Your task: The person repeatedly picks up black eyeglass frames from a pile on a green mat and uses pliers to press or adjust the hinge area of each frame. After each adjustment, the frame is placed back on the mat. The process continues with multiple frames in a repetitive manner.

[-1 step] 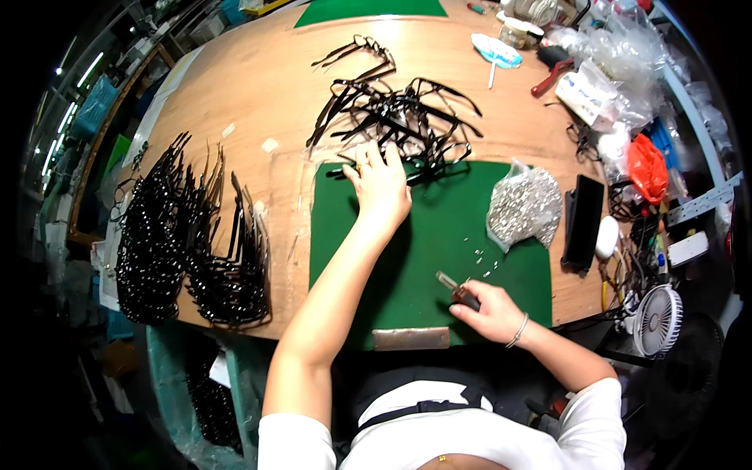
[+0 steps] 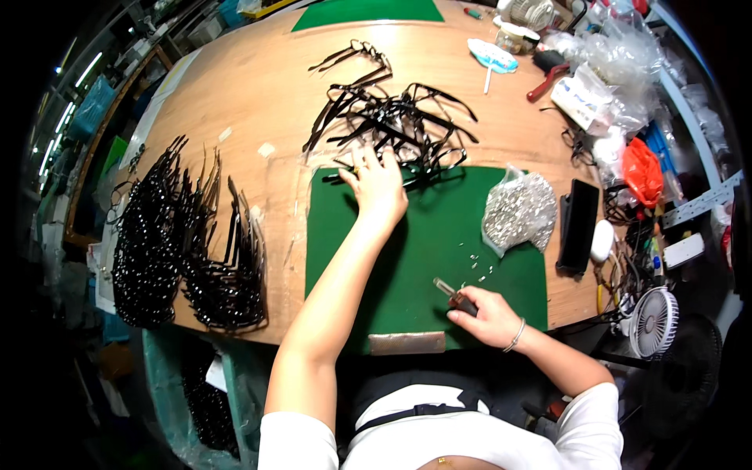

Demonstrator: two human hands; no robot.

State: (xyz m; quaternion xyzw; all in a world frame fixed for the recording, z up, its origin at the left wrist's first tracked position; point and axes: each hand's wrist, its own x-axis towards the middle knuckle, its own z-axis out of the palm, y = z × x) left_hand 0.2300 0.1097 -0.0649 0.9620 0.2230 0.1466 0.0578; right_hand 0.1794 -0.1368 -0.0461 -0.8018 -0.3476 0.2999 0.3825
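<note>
Right of centre, a clear bag holds silver bits. The left hand, fingers spread, touches black eyeglass frames, upper centre; the right hand grips a tool — both barely moved.

I'm looking through the left head camera, perched on the wearer's head and tipped steeply down! The white shirt is closest, along my lower edge; beyond it come the right hand and, farther, the left hand, over the green mat mid-frame. The wooden table runs away toward the top. Wide fisheye, this: straight edges bow, and black swallows my corners.
</note>
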